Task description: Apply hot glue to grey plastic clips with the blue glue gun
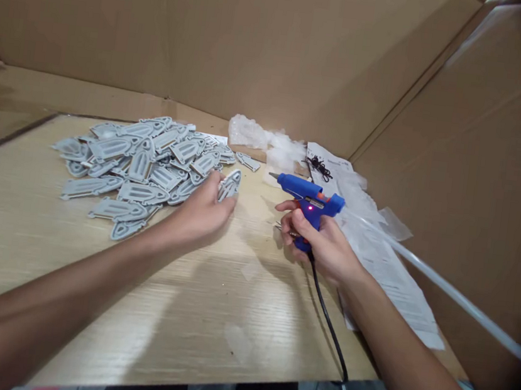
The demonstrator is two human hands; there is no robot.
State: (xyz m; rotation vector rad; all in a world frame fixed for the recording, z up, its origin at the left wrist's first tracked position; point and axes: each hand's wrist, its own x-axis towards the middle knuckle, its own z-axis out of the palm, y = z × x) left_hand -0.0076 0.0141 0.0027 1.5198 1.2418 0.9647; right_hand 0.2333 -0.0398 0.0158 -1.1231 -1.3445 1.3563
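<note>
My left hand is closed on a grey plastic part with a rounded, pointed end, held just right of the pile. That pile of similar grey parts covers the left of the table, several lying on top of one another. A blue hot glue gun is gripped in my right hand, its nozzle facing left toward the held part. A red light glows on the gun's side. Out of its back runs a long clear glue stick, and a black cord hangs from the handle.
Cardboard walls enclose the table at the back and right. Crumpled clear plastic lies at the back. Printed paper sheets run along the right side, with black wire ties on them. One grey part sits apart from the pile.
</note>
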